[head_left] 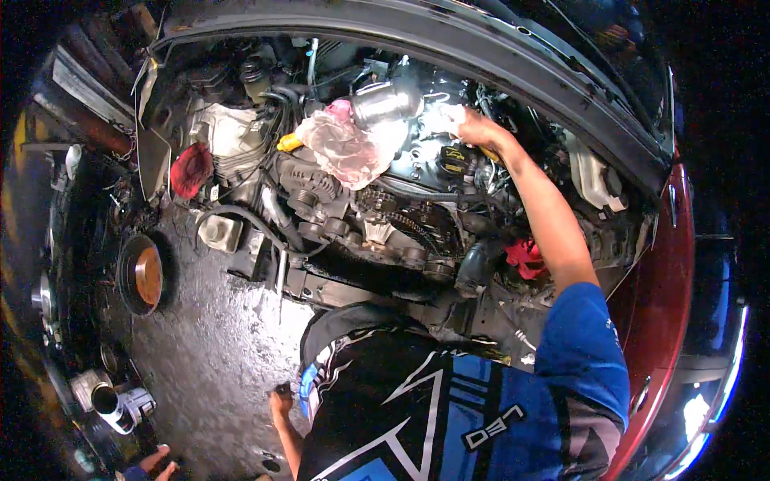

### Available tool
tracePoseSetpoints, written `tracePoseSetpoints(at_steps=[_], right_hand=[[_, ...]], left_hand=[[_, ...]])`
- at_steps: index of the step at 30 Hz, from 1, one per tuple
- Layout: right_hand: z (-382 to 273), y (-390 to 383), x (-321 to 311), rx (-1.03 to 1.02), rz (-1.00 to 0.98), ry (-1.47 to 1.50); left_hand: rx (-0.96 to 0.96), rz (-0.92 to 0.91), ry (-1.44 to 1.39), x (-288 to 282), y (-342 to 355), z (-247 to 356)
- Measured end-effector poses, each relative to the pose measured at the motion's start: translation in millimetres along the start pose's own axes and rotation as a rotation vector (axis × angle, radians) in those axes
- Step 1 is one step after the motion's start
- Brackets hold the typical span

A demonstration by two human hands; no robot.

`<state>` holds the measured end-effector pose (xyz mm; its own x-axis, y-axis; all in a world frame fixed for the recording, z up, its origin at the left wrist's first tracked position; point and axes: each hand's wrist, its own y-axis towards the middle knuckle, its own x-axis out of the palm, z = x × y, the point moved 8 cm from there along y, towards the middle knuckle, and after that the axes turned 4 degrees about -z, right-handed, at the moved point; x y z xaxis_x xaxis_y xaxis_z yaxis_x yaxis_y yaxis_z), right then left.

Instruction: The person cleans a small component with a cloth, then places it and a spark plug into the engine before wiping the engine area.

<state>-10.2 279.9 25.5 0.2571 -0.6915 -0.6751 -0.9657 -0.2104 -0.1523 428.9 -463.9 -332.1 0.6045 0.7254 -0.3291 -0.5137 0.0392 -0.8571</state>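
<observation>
My right hand (477,132) reaches into the upper engine bay (345,224), gripping what looks like a white cloth (445,119) beside a black cap (453,159). A crumpled pale pink sheet (345,148) lies on the engine beside a metal cylinder (381,104) and a yellow item (289,143). My left hand (281,401) hangs low beside my body, over the dark floor; its fingers are curled, and whatever they hold is too small to make out. Red cloths (191,170) (525,256) rest at both sides of the engine.
The raised hood (417,44) spans the top. A red car panel (666,305) borders the right. At left are a pan (138,274) and containers (120,405) on the wet, dark floor (200,329). Part of another person (152,461) shows at the bottom left.
</observation>
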Motion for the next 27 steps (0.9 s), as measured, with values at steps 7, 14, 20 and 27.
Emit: tracePoseSetpoints(at_steps=[7, 14, 20, 27], right_hand=[[-37.1, -26.7, 0.6, -0.235, -0.077, 0.145], [-0.3, 2.6, 4.5, -0.067, -0.246, -0.639], [12.2, -2.6, 1.5, 0.062, -0.223, -0.897], [-71.4, -11.2, 4.3, -0.077, -0.147, -0.705]], left_hand=[[0.082, 0.040, -0.267, 44.6, -17.4, 13.3], [0.178, 0.111, -0.358, 20.3, -6.4, 56.5], [0.122, 0.171, -0.712, -18.4, 6.1, 100.4], [0.261, 0.152, -0.411, -12.4, 12.8, 78.1]])
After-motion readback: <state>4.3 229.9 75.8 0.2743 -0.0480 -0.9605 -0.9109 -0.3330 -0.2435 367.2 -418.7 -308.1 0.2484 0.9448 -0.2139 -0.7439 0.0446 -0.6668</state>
